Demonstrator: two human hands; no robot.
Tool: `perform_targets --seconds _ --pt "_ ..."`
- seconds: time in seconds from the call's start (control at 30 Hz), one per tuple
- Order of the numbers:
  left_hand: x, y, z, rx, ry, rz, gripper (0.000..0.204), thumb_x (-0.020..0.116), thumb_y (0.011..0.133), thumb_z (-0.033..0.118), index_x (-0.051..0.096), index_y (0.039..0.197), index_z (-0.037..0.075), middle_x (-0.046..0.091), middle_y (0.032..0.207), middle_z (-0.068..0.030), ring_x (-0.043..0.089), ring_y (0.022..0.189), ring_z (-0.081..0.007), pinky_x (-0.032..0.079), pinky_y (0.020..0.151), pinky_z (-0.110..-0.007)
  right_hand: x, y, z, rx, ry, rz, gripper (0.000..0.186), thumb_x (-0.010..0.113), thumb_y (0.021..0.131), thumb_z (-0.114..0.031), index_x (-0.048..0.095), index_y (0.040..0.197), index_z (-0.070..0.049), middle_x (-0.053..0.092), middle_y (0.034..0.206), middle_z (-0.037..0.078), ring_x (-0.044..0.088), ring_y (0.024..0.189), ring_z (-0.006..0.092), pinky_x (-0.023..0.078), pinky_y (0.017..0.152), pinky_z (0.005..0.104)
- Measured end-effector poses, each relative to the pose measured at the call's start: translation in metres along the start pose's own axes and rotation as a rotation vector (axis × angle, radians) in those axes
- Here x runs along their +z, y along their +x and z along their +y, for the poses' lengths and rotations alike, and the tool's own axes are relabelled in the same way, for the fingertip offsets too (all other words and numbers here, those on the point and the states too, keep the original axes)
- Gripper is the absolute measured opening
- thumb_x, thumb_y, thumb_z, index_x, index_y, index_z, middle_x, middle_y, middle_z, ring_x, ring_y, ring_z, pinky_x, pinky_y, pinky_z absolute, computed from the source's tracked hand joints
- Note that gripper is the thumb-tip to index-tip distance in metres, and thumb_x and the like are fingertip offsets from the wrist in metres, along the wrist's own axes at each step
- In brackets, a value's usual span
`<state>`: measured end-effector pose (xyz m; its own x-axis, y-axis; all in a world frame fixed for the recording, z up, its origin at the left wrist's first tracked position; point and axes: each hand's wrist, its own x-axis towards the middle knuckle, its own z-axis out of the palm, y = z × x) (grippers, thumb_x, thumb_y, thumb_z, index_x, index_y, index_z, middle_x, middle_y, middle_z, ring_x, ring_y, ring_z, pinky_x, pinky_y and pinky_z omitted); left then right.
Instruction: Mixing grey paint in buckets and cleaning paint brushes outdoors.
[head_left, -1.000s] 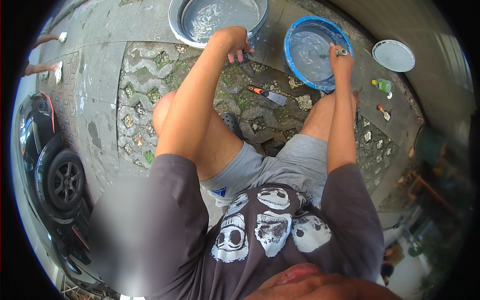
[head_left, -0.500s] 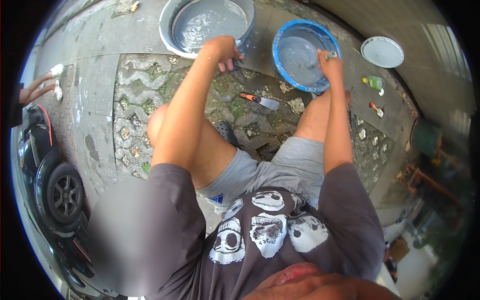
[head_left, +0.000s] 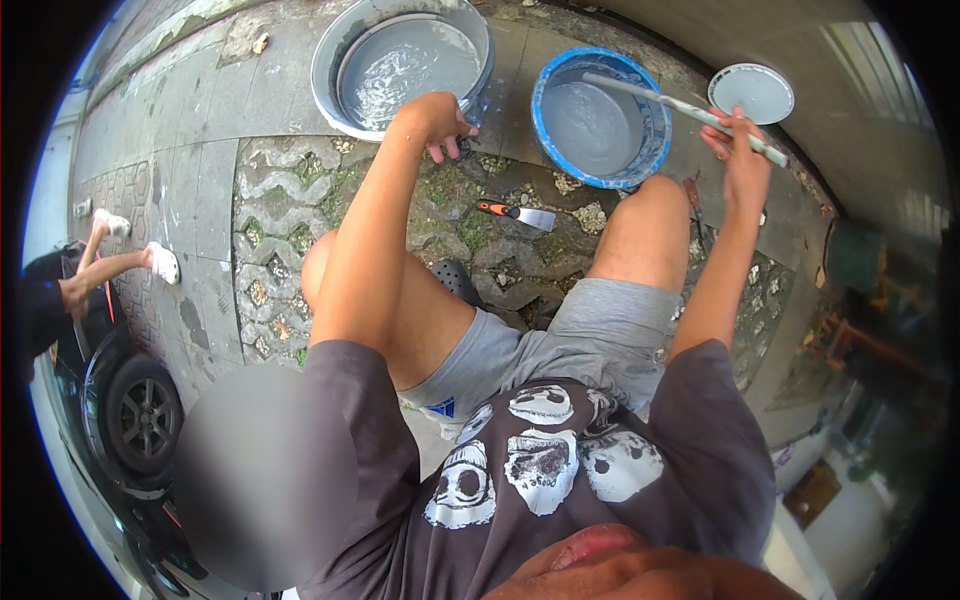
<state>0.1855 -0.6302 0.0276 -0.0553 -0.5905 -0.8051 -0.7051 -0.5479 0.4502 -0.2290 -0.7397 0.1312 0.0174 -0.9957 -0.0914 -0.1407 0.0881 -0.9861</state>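
My right hand [head_left: 735, 145] is closed round a long pale stick [head_left: 690, 106], lifted out of the blue-rimmed bucket [head_left: 540, 118]. The stick's grey-smeared far end hangs over the bucket's mouth, above smooth grey paint-like liquid [head_left: 598, 125]. Beside the near right side of a big grey tub [head_left: 325, 85], my left hand [head_left: 432, 120] hangs with its fingers apart and seems to hold nothing. That tub also contains shiny grey liquid [head_left: 405, 70]. A putty knife [head_left: 518, 213] with an orange and black handle lies on the paving between my knees.
A round whitish lid [head_left: 752, 92] lies beyond the stick at the right. Mossy openwork paving [head_left: 290, 210] spreads before me, bordered by grey slabs [head_left: 205, 170]. At the far left, another person's legs [head_left: 125, 262] show beside a black vehicle's wheel [head_left: 140, 410].
My right hand has raised the stick out of the liquid and swung right, tilting the stick nearly flat. The left hand stays by the tub. The other person's legs have come further into view.
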Motion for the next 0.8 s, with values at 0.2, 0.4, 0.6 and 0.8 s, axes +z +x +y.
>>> perform_targets --seconds 0.2,0.4,0.6,0.8 --pt "0.000 -0.004 0.004 -0.039 -0.011 -0.006 0.032 0.069 0.094 0.033 0.072 0.112 0.006 0.077 0.084 -0.0101 0.071 0.061 -0.0216 0.056 0.060 -0.041 -0.034 -0.011 -0.046 -0.106 -0.008 0.063 0.032 0.059 0.102 -0.026 0.062 0.087 0.003 0.069 0.112 0.024 0.070 0.081 0.0215 0.062 0.079 0.0351" --pt "0.001 -0.007 0.007 -0.049 -0.016 -0.003 0.025 0.066 0.096 0.030 0.075 0.109 0.010 0.076 0.084 -0.0100 0.070 0.060 -0.0204 0.056 0.060 -0.038 -0.040 -0.024 -0.068 -0.150 -0.010 0.094 0.034 0.058 0.103 -0.027 0.061 0.086 0.002 0.068 0.113 0.026 0.070 0.082 0.0220 0.062 0.080 0.0348" --pt "0.000 -0.005 0.003 -0.040 -0.015 0.011 0.032 0.068 0.095 0.030 0.072 0.110 0.002 0.076 0.082 -0.0114 0.071 0.060 -0.0207 0.055 0.057 -0.034 -0.044 -0.028 -0.078 -0.168 -0.018 0.102 0.034 0.059 0.102 -0.028 0.061 0.087 0.002 0.067 0.113 0.027 0.070 0.081 0.0225 0.062 0.080 0.0338" --pt "-0.001 -0.008 0.008 -0.026 -0.013 0.014 0.036 0.069 0.094 0.031 0.069 0.109 -0.002 0.076 0.080 -0.0120 0.072 0.062 -0.0215 0.056 0.057 -0.035 -0.042 -0.031 -0.085 -0.217 -0.016 0.103 0.034 0.060 0.102 -0.028 0.061 0.087 0.003 0.068 0.111 0.028 0.070 0.078 0.0228 0.062 0.077 0.0348"
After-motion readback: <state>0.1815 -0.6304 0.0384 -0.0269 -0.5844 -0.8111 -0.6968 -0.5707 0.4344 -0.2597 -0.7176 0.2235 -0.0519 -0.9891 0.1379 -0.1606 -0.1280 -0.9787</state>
